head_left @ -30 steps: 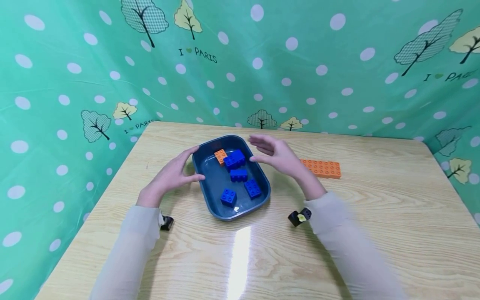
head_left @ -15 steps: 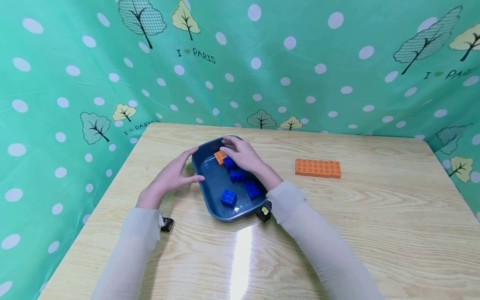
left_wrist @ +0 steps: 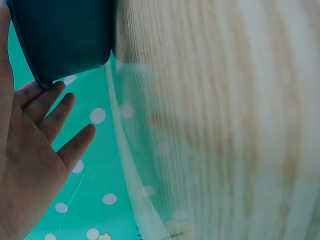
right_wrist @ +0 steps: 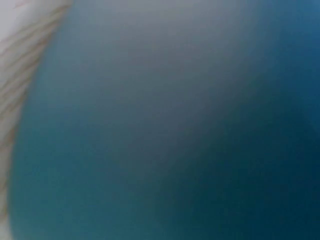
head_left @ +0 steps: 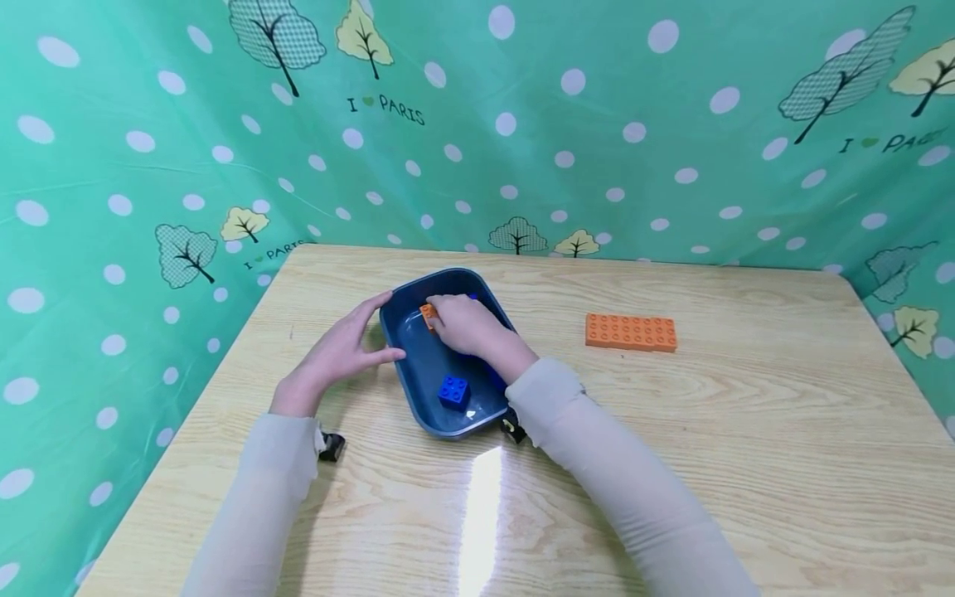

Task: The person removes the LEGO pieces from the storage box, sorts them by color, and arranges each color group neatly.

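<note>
A dark blue plastic bin [head_left: 416, 381] sits on the table, tilted in angle to the head view. My left hand [head_left: 332, 352] rests against its left side, thumb and fingertips at the rim. In the left wrist view, fairly straight fingers of that hand [left_wrist: 35, 155] touch the bin's outer wall [left_wrist: 65, 40]. My right hand [head_left: 477, 330] reaches inside and pinches a small orange toy brick [head_left: 428, 314] near the far left corner. A blue toy brick [head_left: 453, 392] lies in the near part; other blue bricks are mostly hidden under the right hand. Bin wall [right_wrist: 75, 185] blurs the right wrist view.
A long orange studded brick piece [head_left: 631, 332] lies on the wooden table [head_left: 716, 431], right of the bin. A green dotted cloth [head_left: 522, 124] hangs behind the table and along its left side.
My right hand has come from beyond the bin's right rim, over the blue bricks, down to the small orange brick and taken hold of it. The left hand has stayed at the rim.
</note>
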Motion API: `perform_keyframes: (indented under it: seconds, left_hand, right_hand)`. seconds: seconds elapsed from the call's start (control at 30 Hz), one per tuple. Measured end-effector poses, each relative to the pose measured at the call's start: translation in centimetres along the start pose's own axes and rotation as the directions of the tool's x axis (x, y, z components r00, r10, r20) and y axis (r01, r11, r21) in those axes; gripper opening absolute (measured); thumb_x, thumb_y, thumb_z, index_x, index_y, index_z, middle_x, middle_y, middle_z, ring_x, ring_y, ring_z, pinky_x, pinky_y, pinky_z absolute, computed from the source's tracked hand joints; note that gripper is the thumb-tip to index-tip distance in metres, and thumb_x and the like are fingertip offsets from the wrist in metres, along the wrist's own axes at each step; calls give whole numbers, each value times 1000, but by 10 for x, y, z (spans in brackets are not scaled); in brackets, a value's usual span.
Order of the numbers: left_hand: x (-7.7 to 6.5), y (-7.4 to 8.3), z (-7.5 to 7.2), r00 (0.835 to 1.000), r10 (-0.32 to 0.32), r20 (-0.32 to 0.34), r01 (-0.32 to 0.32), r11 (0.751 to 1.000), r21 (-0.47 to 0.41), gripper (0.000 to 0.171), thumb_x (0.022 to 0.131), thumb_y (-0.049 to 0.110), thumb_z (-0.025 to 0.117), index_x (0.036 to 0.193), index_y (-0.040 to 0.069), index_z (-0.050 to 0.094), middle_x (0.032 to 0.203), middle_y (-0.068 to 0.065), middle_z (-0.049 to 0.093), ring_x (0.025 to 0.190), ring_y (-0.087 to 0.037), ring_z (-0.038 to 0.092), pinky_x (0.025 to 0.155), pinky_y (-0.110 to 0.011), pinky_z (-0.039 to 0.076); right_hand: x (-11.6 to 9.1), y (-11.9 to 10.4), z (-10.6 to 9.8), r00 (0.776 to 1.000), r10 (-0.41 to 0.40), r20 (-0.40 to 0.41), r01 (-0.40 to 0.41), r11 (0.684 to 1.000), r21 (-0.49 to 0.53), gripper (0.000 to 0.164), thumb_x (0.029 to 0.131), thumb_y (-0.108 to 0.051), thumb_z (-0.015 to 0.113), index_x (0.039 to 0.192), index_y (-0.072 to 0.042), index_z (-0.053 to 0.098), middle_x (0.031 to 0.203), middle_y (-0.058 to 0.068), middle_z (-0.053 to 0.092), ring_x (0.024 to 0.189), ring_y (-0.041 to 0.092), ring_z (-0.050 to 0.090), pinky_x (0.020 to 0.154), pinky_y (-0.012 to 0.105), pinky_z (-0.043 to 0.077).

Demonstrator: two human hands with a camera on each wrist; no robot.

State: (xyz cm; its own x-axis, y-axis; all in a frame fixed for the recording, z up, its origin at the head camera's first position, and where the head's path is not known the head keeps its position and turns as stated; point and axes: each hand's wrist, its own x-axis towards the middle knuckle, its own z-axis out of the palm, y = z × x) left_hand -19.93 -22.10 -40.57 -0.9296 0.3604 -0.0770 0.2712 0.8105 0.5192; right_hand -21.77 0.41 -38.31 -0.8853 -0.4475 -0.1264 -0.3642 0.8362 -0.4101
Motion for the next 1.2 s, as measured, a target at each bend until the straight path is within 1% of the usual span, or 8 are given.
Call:
perform_keyframes:
  seconds: [0.27,0.4,0.5,0.67,0.77,0.93,1.07,1.2]
  left_hand:
    - [-1,0,-2,1000,-2,12,3,1000,-15,100,86,48,75,161,20,16,166,-15,21,151,-41,25,120,-61,28]
    - [-1,0,-2,1000,-3,13,4,1000,-13,100,86,50,75,161,21,15,166,-15,21,151,-42,25,119,-62,29]
    - [-1,-1,-2,1000,3,10,-3,1000,-7,100,86,51,74,161,20,16,166,-16,21,150,-42,26,119,-62,30]
    - [0,-2,-2,1000,19,3,-19,1000,2,100,86,52,73,161,19,16,166,-16,22,150,-41,27,119,-61,30]
    - [0,-1,-2,1000,19,0,-19,1000,-7,100,86,51,74,161,19,17,166,-16,22,150,-41,27,119,-61,30]
    - [1,-1,-2,1000,16,3,-16,1000,-8,100,86,51,74,161,20,16,166,-15,22,151,-41,26,119,-61,30]
    - [0,-1,-3,1000,16,5,-16,1000,-9,101,86,53,73,161,20,16,166,-15,21,151,-41,26,119,-62,29]
    - [-2,-1,-1,1000,16,6,-16,1000,-18,101,85,52,74,161,20,16,166,-15,22,151,-41,25,119,-62,29]
  right_hand:
    - [-10,-12,1,994,-95,46,99,991,-89,46,102,-25,57,144,-8,52,143,8,60,142,22,47,129,45,16]
    - [-14,-16,2,993,-111,28,111,993,-27,47,100,-25,60,144,-10,53,143,7,60,141,24,48,127,41,24]
    - [-16,-21,3,995,-92,-44,97,986,135,50,100,-22,60,148,-10,48,148,7,55,141,24,48,121,39,36]
    - [-17,-28,7,997,-5,-72,40,868,495,55,103,-17,53,153,-4,36,153,11,49,139,26,50,115,39,44]
    - [-17,-29,8,997,64,-47,-26,826,563,54,105,-15,49,154,-1,32,154,14,47,140,28,49,116,41,43]
    - [-15,-28,6,994,104,12,-98,884,458,61,102,-17,57,155,-3,30,154,15,46,135,26,52,113,39,45]
    - [-12,-28,6,992,108,72,-124,950,287,70,95,-20,69,154,-6,34,144,14,55,115,22,59,101,34,53]
    - [-12,-32,10,989,113,93,-128,978,167,66,94,-21,71,152,-9,41,132,11,62,99,20,60,87,30,56]
